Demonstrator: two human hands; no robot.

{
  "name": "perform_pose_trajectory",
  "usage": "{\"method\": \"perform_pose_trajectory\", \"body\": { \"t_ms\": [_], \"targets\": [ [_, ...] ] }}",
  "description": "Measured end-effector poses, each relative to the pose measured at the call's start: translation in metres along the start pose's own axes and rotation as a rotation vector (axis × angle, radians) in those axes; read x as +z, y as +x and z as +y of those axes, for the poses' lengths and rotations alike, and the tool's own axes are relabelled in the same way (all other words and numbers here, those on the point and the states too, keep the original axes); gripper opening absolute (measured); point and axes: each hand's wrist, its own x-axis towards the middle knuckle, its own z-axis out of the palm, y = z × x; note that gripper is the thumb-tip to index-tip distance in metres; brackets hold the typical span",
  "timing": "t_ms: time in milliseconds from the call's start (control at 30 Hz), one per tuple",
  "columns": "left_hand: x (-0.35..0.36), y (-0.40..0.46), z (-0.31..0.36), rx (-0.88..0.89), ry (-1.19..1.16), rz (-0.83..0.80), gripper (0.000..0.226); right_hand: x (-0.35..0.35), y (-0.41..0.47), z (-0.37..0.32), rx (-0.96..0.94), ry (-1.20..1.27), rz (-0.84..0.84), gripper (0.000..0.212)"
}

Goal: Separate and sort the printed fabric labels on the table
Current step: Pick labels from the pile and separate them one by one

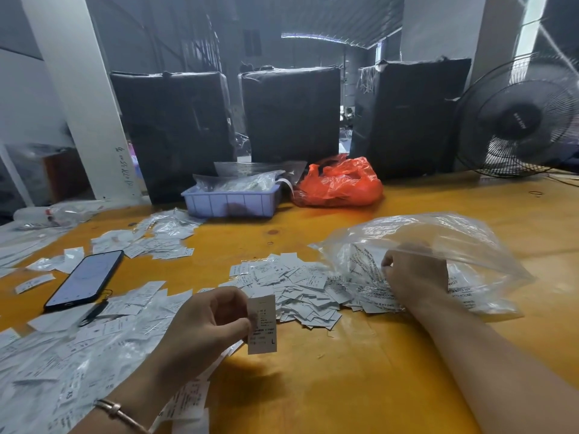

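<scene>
My left hand (pixel 206 327) pinches one white printed label (pixel 262 324) upright, marked L near its bottom. A heap of small white labels (pixel 294 286) lies on the yellow table (pixel 360 371) just beyond it. My right hand (pixel 413 277) reaches into the mouth of a clear plastic bag (pixel 438 245) at the heap's right end, fingers curled among the labels and the printed bag film; what they hold is hidden. More labels (pixel 62 355) are spread over the left side, and another group of labels (pixel 156 239) lies farther back.
A black phone (pixel 84 280) lies at left among labels. A lilac tray (pixel 232 200) with clear packets and an orange plastic bag (pixel 338 183) sit at the back, before three black wrapped bales (pixel 291 114). A fan (pixel 520 117) stands at the far right.
</scene>
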Motion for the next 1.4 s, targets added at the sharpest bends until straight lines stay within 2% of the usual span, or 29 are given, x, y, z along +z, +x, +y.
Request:
{"method": "perform_pose_trajectory", "body": {
  "t_ms": [67, 133, 233, 300, 367, 567, 600, 700, 767, 867, 933, 1033, 1100, 1167, 1300, 1400],
  "targets": [
    [0.000, 0.000, 0.000, 0.000, 0.004, 0.001, 0.013, 0.001, 0.000, 0.001, 0.017, 0.061, 0.033, 0.011],
    [0.000, 0.000, 0.001, 0.001, 0.004, 0.005, 0.010, 0.001, 0.001, 0.000, 0.002, 0.016, 0.033, 0.009],
    [0.000, 0.000, 0.001, -0.003, 0.001, 0.008, 0.006, 0.002, 0.003, -0.002, 0.010, -0.069, -0.088, 0.028],
    [0.000, 0.000, 0.001, -0.005, 0.017, 0.006, 0.007, 0.001, 0.004, -0.002, 0.009, -0.065, -0.090, 0.021],
    [0.000, 0.000, 0.001, -0.006, 0.031, 0.003, 0.011, 0.001, 0.004, 0.000, 0.011, -0.003, -0.053, 0.010],
    [0.001, -0.001, 0.002, -0.013, 0.024, 0.017, 0.006, -0.003, 0.001, -0.001, 0.041, 0.394, 0.104, 0.009],
    [0.001, -0.001, 0.003, -0.017, 0.016, 0.017, 0.006, -0.005, 0.001, -0.001, 0.062, 0.355, 0.080, 0.009],
    [0.001, -0.002, 0.003, -0.019, 0.011, 0.019, 0.014, -0.007, 0.002, -0.001, 0.102, 0.008, -0.141, 0.025],
    [0.000, -0.002, 0.003, -0.018, 0.031, 0.015, 0.005, -0.008, 0.002, -0.002, 0.109, -0.007, -0.140, 0.016],
    [0.000, -0.002, 0.002, -0.014, 0.059, 0.010, 0.012, -0.008, 0.000, -0.002, 0.125, 0.140, -0.034, 0.010],
    [0.000, -0.003, 0.003, -0.015, 0.057, 0.010, 0.012, -0.007, 0.000, -0.001, 0.048, 0.253, 0.041, 0.010],
    [0.000, -0.002, 0.003, -0.003, 0.044, 0.012, 0.012, -0.010, -0.004, -0.007, -0.011, 0.604, 0.257, 0.007],
    [0.000, -0.001, 0.003, -0.006, 0.036, 0.013, 0.011, -0.015, -0.008, -0.016, 0.096, 0.881, 0.303, 0.009],
    [0.000, -0.001, 0.003, -0.019, 0.022, 0.009, 0.010, -0.020, -0.012, -0.025, 0.212, 1.062, 0.137, 0.011],
    [0.000, -0.001, 0.004, -0.045, -0.072, -0.018, 0.005, -0.026, -0.022, -0.042, 0.311, 1.256, -0.521, 0.005],
    [0.000, -0.002, 0.009, -0.071, -0.121, -0.078, 0.022, -0.030, -0.033, -0.057, 0.351, 1.529, -0.844, 0.024]
  ]
}}
